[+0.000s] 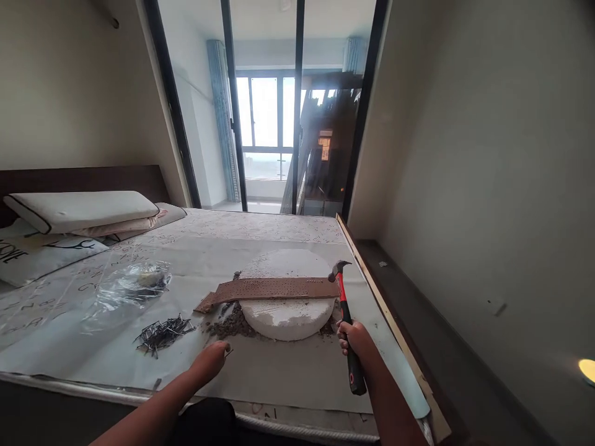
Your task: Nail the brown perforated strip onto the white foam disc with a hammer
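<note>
My right hand is wrapped round the red and black handle of a claw hammer, whose head is raised beside the right end of a brown wooden strip. The strip lies across a round white foam disc and shows rows of small holes or nail heads. My left hand is closed in a pinch on a small nail, low over the sheet in front of the disc. A loose pile of nails lies to the left of that hand.
A paper sheet covers the bed. A crumpled clear plastic bag lies left of the disc, pillows at the far left. Brown crumbs ring the disc. A wooden batten edges the bed on the right, by the wall.
</note>
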Demonstrator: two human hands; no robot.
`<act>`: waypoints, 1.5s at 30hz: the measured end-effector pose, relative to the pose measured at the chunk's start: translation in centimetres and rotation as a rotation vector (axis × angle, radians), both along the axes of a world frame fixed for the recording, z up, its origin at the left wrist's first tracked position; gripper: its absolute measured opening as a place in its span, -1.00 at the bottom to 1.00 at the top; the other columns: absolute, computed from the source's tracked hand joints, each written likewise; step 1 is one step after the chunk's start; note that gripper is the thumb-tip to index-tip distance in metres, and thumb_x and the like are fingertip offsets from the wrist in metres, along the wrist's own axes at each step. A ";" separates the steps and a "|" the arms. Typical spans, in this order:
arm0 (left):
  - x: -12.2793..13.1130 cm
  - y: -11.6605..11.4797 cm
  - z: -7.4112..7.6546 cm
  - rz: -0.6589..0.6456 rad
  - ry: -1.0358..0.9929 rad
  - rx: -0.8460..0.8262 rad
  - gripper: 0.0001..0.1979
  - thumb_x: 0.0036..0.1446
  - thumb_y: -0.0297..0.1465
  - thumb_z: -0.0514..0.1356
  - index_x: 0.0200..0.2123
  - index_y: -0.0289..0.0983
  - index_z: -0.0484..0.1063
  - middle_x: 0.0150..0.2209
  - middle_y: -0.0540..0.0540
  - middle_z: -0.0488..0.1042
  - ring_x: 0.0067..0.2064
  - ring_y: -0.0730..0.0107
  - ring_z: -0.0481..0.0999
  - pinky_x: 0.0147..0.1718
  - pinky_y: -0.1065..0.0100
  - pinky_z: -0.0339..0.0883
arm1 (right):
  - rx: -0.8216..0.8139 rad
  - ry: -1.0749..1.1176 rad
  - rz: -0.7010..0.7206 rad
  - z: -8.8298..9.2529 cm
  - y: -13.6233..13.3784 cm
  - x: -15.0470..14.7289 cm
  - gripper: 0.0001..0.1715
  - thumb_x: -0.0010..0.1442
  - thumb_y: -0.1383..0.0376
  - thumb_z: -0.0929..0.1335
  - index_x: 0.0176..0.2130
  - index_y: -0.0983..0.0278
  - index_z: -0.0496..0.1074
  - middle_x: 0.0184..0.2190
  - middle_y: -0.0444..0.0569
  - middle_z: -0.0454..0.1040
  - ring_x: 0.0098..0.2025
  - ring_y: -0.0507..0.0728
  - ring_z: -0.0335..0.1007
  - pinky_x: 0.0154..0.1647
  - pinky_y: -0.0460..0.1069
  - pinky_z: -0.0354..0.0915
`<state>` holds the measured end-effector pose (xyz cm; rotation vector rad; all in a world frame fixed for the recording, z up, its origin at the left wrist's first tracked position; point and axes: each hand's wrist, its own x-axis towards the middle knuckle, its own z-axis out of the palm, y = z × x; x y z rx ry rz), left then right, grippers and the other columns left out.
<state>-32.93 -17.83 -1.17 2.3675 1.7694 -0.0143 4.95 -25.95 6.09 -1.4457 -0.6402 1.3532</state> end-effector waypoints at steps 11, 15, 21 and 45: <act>14.0 6.8 10.4 -0.224 -0.400 0.051 -0.71 0.05 -0.24 0.04 -0.45 -0.27 0.48 -0.40 -0.09 0.52 -0.35 0.36 0.46 -0.36 0.42 0.26 | -0.001 -0.068 -0.020 -0.1 1.4 1.4 -0.94 -0.08 0.34 0.20 -0.46 0.25 0.15 -0.75 -0.32 0.07 -0.78 -0.07 0.01 -0.80 -0.15 0.02; 22.2 10.6 9.7 -0.227 -0.531 0.006 -0.65 0.03 -0.19 0.05 -0.51 -0.31 0.49 -0.53 -0.07 0.50 -0.44 0.39 0.45 -0.42 0.43 0.24 | 0.041 -0.065 0.010 -0.2 2.2 2.1 -0.96 -0.05 0.35 0.20 -0.46 0.24 0.13 -0.74 -0.32 0.05 -0.77 -0.08 -0.01 -0.81 -0.15 0.03; 30.7 16.6 5.4 -0.150 -0.740 -0.035 -0.65 -0.02 -0.17 0.09 -0.58 -0.32 0.47 -0.55 -0.08 0.49 -0.47 0.38 0.44 -0.45 0.40 0.24 | 0.025 -0.080 0.048 -0.5 3.5 3.5 -0.94 -0.01 0.33 0.22 -0.43 0.24 0.14 -0.72 -0.32 0.04 -0.76 -0.07 0.00 -0.80 -0.13 0.09; 33.9 19.6 1.6 -0.175 -0.519 0.114 -0.76 0.07 -0.28 0.13 -0.37 -0.24 0.58 -0.32 -0.09 0.58 -0.30 0.33 0.46 -0.31 0.37 0.17 | 0.025 -0.155 0.071 -1.6 4.6 3.4 -0.86 -0.05 0.29 0.20 -0.38 0.26 0.18 -0.74 -0.32 0.05 -0.80 -0.07 -0.02 -0.85 -0.14 0.03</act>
